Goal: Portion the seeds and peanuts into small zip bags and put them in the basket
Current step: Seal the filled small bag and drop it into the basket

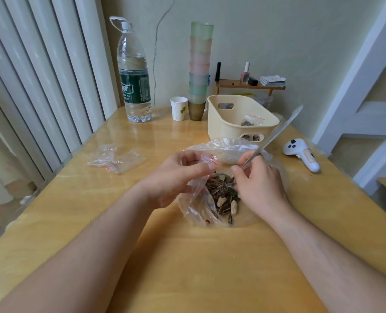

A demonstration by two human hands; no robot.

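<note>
Head view took the cream basket (223, 123) as its landmark on the wooden table (187, 256). Inside the basket lay a filled zip bag (251, 121) of seeds, with more seeds showing through the near handle slot. Left of the basket stood a brown cup (196, 110) under a tall stack of pastel cups (200, 62), then a white paper cup (178, 108), then a large water bottle (134, 75). Behind the basket sat a small wooden shelf (250, 85) with nail polish and cards. Right of it lay a white controller (302, 155). Well to the left and nearer the camera lay empty zip bags (117, 159).

Just in front of the basket spread a crumpled clear plastic bag (228, 150), and nearer still a pile of seeds and peanuts (223, 196) lay on clear plastic. The hands partly covered that pile.

The left hand (176, 179) pinched the red-striped mouth of a small zip bag (206, 163) between thumb and curled fingers, the bag hanging down over the pile. The right hand (259, 184) had its fingers closed around a metal spoon handle (275, 136), which slanted up toward the basket's right corner; the spoon's bowl was hidden behind the hand.
</note>
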